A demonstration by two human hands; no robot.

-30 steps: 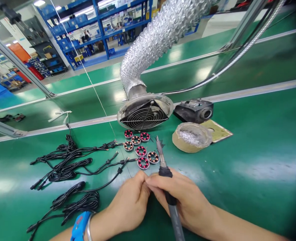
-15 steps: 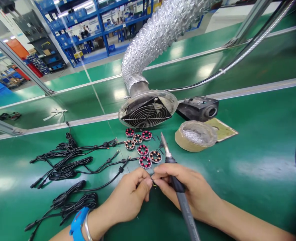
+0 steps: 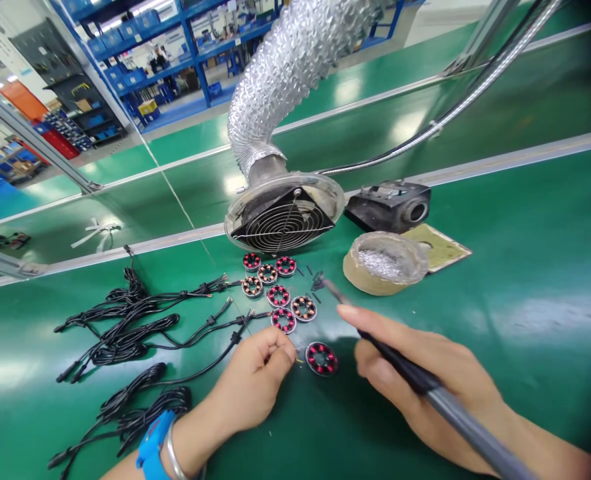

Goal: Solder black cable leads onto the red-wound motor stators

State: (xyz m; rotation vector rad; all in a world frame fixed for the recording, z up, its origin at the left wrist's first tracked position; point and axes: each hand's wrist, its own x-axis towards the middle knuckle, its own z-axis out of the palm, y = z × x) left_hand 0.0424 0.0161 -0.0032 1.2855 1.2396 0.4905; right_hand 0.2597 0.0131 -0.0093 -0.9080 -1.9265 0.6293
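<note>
My left hand (image 3: 258, 377), with a blue band and a silver bangle at the wrist, is closed in a pinch. Thin wire ends (image 3: 299, 361), one of them yellow, poke out from its fingertips. Just right of them lies a ring-shaped coil (image 3: 321, 359) with red-pink windings. My right hand (image 3: 425, 380) is wrapped round the dark handle of a soldering iron (image 3: 415, 370), whose tip, blurred, points up and left. Several more ring coils (image 3: 278, 296), some pink and some copper-coloured, sit beyond my hands. Small black tube pieces (image 3: 317, 280) lie near the iron's tip.
Coiled black cables (image 3: 130, 340) spread over the left of the green bench. At the back hang a fume extractor hood (image 3: 285, 217) and its silver duct (image 3: 275, 87). A round tub (image 3: 384, 263), a yellowish pad (image 3: 443, 247) and a black holder (image 3: 390, 207) stand right of it.
My right hand has moved right, away from my left, and tilted the soldering iron leftward. The nearest pink coil has come into sight between the hands. My left hand keeps its pinch.
</note>
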